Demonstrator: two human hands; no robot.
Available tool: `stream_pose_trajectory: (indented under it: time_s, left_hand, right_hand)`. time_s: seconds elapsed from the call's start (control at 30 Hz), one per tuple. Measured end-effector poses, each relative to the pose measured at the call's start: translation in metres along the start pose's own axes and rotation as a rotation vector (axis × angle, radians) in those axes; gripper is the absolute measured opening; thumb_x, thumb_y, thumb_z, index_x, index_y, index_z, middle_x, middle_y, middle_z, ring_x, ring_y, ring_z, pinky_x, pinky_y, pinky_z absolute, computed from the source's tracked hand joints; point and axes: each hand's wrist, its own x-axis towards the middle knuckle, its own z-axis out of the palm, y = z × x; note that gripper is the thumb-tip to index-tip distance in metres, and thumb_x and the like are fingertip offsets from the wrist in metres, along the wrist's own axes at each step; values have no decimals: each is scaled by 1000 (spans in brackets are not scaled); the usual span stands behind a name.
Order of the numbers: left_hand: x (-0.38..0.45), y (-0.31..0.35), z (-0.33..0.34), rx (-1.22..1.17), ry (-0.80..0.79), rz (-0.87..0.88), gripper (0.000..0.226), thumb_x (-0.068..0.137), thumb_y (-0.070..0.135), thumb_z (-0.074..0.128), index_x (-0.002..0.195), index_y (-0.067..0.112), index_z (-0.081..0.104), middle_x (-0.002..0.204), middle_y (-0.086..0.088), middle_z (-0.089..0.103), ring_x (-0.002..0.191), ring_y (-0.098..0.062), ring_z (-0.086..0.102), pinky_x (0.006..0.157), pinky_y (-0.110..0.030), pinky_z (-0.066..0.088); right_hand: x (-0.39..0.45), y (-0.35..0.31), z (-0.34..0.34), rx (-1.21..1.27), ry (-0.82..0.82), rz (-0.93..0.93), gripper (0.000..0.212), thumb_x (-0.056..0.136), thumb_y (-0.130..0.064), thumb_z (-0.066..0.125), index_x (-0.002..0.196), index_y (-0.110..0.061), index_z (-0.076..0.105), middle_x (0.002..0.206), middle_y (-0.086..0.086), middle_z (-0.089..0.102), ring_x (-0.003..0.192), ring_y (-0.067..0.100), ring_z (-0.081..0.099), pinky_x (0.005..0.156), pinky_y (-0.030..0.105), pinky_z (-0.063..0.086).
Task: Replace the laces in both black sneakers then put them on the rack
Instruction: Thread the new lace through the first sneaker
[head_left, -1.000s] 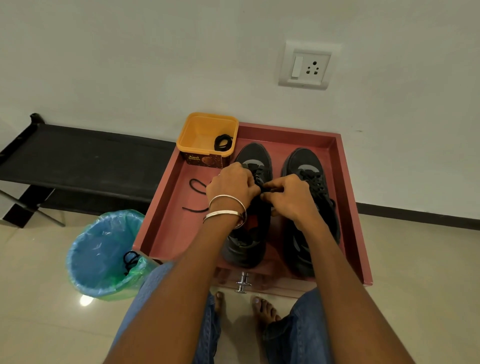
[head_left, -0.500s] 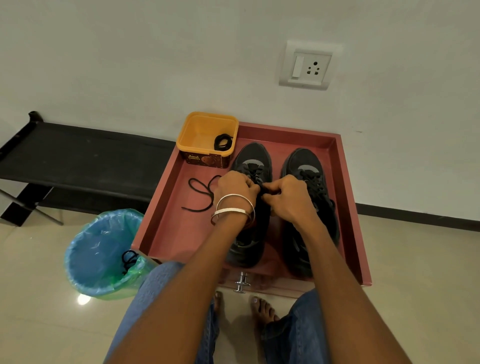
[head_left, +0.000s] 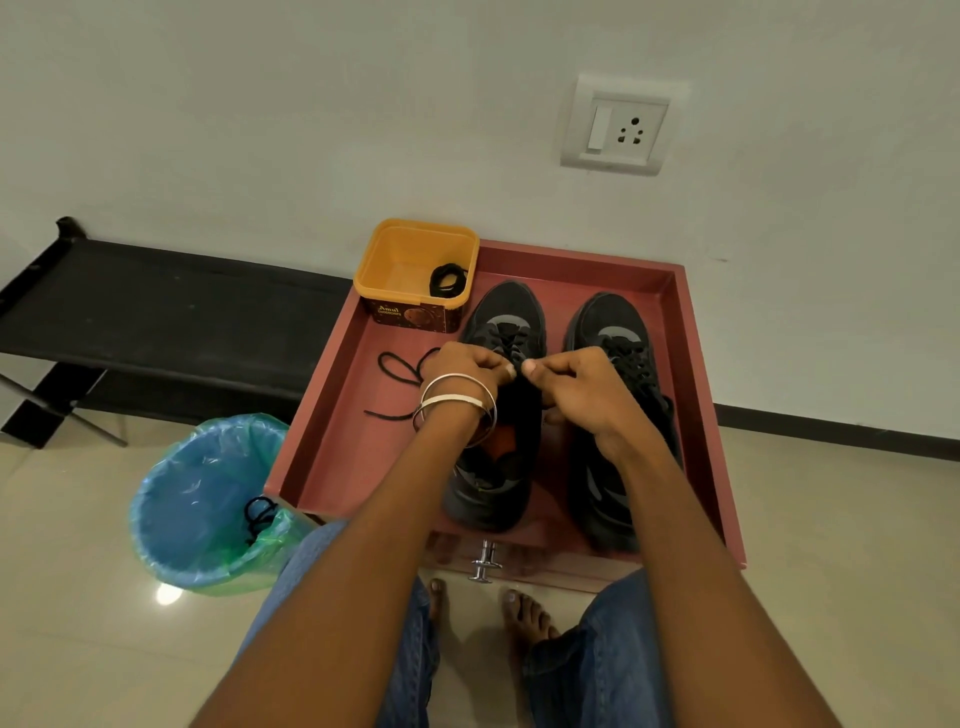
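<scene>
Pinching lace (head_left: 511, 347) with both hands (head_left: 519, 376), left sneaker (head_left: 501, 332)

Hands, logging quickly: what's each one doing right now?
Left hand: pinches the lace of the left sneaker.
Right hand: pinches the same lace.

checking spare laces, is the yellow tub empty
No, a coiled black lace lies inside the yellow tub, against its right wall.
</scene>
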Motion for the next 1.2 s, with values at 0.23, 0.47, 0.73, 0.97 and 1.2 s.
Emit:
stream_pose_trajectory:
  time_s: [0.23, 0.47, 0.73, 0.97, 1.2]
  left_hand:
    - [-4, 0, -8, 235, -56, 180, 16, 81, 32, 72, 94, 22, 72, 82, 3, 64, 81, -16, 60, 74, -28, 48]
    - [-22, 1, -5, 584, 66, 172, 47, 76, 37, 75, 116, 28, 53, 125, 0, 48, 121, -26, 42, 99, -50, 34]
    - [-26, 1, -5, 625, 137, -54, 64, 79, 45, 71, 124, 10, 41, 128, -11, 48, 120, -33, 47, 94, -46, 38]
    - [-22, -2, -4, 555, 87, -122, 61, 82, 42, 67, 127, 6, 44, 123, -15, 55, 113, -37, 55, 92, -48, 44]
    - [-20, -2, -4, 502, 89, -106, 53, 83, 38, 67, 121, 6, 47, 117, -17, 57, 105, -38, 59, 75, -42, 49]
  right_hand:
    - [12, -1, 21, 48, 317, 44, 29, 87, -21, 69, 64, -3, 67, 61, 7, 62, 60, 17, 58, 67, 38, 53]
    - [3, -12, -1, 180, 532, -71, 33, 93, -16, 56, 71, 8, 59, 66, 21, 63, 59, 31, 64, 67, 44, 57]
    - [-16, -18, -58, 1385, 474, -227, 22, 101, -15, 42, 87, -5, 56, 79, 12, 64, 76, 28, 67, 71, 36, 54]
    - [1, -8, -15, 195, 378, -86, 14, 95, -27, 58, 99, -14, 62, 73, -1, 61, 60, 10, 54, 56, 26, 44]
    - [0, -10, -1, -416, 140, -95, 22, 94, -25, 60, 89, -6, 70, 76, 7, 63, 71, 18, 60, 63, 24, 39]
